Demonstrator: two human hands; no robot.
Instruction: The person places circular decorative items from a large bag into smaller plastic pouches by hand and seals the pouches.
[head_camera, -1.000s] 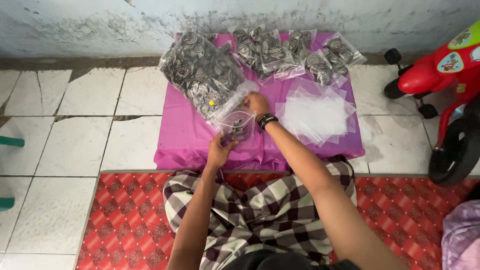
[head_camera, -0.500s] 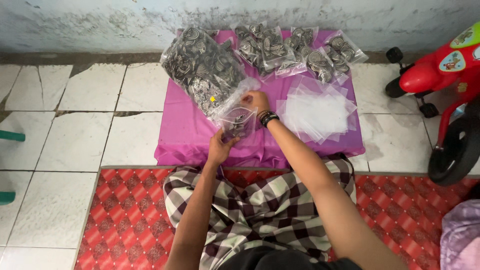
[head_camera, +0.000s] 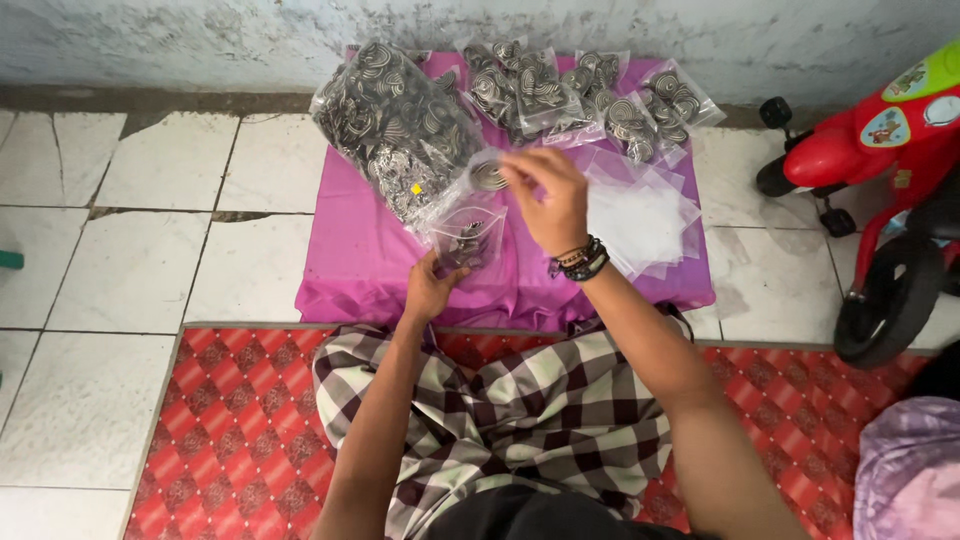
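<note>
My left hand (head_camera: 432, 288) grips the bottom of a small clear plastic bag (head_camera: 466, 228) held upright over the purple cloth (head_camera: 350, 262). My right hand (head_camera: 548, 196), with bead bracelets at the wrist, pinches a dark spiral-striped round piece (head_camera: 489, 177) right at the bag's open mouth. A few such pieces lie inside the bag. Just beyond it sits a large clear bag (head_camera: 395, 125) full of the same striped pieces. Several smaller filled bags (head_camera: 580, 92) lie along the cloth's far edge.
A stack of empty clear bags (head_camera: 640, 215) rests on the cloth to the right. A red ride-on toy (head_camera: 880, 170) stands at the right edge. White floor tiles (head_camera: 130, 260) lie to the left, a red patterned mat (head_camera: 230, 430) under my legs, a wall behind.
My right hand has lifted from the big bag's opening with a striped piece and now holds it at the small bag's mouth. The left hand still holds the small bag.
</note>
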